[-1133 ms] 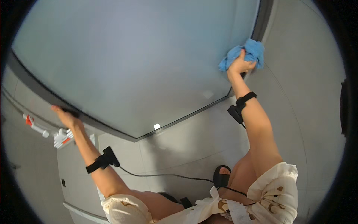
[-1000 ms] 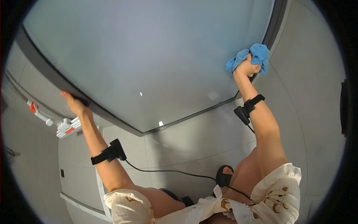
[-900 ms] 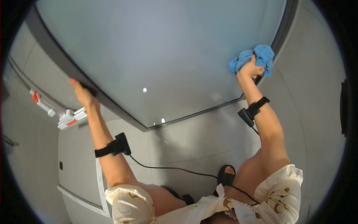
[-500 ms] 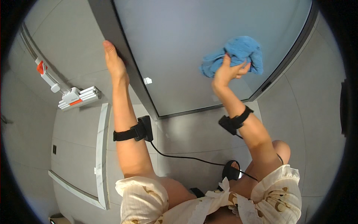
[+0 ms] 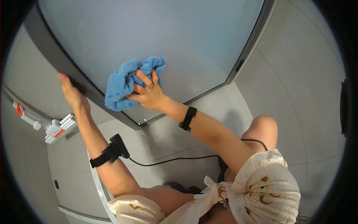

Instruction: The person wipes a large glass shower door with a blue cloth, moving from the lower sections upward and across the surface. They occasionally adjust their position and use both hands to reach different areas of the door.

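Note:
A fluffy blue cloth (image 5: 121, 87) lies bunched against the frosted glass door (image 5: 179, 48), near its lower left corner. My right hand (image 5: 149, 93) presses it to the pane, fingers bent into the folds. At the door's left edge, my left hand (image 5: 75, 99) holds the dark grey door frame (image 5: 56, 48); its thumb points up and the other fingers are mostly hidden behind the frame. Black straps circle both forearms, and the left one carries a small black box (image 5: 118, 145) with a cable.
A white and orange mop (image 5: 56, 128) hangs on the wall at the left. Grey tiled wall (image 5: 294, 74) runs along the right. A black cable (image 5: 175, 160) crosses in front of my body above the tiled floor (image 5: 220, 108). A pale stone ledge (image 5: 99, 186) lies at lower left.
My right hand has swept the blue cloth left and down across the glass, toward the frame. The view has shifted right; my left hand stays on the door frame.

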`<state>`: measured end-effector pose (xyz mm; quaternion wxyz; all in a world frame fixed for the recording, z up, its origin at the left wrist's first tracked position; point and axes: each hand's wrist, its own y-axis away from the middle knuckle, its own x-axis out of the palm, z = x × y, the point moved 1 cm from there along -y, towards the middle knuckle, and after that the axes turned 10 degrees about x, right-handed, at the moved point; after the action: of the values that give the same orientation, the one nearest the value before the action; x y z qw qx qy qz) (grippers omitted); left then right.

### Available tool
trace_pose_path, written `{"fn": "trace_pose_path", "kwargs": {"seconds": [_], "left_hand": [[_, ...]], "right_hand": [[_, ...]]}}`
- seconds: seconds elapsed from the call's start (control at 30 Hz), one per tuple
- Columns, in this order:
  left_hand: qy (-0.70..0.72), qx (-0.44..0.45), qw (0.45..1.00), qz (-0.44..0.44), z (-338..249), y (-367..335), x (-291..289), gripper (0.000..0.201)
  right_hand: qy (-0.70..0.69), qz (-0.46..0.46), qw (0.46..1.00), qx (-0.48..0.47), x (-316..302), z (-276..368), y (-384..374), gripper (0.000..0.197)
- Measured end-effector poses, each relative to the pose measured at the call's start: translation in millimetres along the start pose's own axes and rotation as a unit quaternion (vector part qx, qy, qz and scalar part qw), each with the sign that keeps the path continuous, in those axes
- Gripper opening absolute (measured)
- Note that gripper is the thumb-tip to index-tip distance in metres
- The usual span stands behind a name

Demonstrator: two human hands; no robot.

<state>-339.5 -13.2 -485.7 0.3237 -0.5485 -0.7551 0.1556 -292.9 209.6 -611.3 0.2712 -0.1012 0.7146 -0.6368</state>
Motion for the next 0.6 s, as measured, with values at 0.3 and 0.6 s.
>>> {"fn": "trace_pose_path", "kwargs": {"seconds": [0.3,0.6], "left_hand": [[-0.031,0.029,0.995,-0.094,-11.6,-4.8,-2.2,0.082],[-0.040,0.056,0.990,-0.120,-38.6,3.5,10.8,0.079]], "right_hand": [[-0.110,-0.020,0.987,0.119,-79.3,-133.2,36.5,0.016],[0.180,0.138,0.963,0.143,-190.3,-270.9,87.9,0.043]]}}
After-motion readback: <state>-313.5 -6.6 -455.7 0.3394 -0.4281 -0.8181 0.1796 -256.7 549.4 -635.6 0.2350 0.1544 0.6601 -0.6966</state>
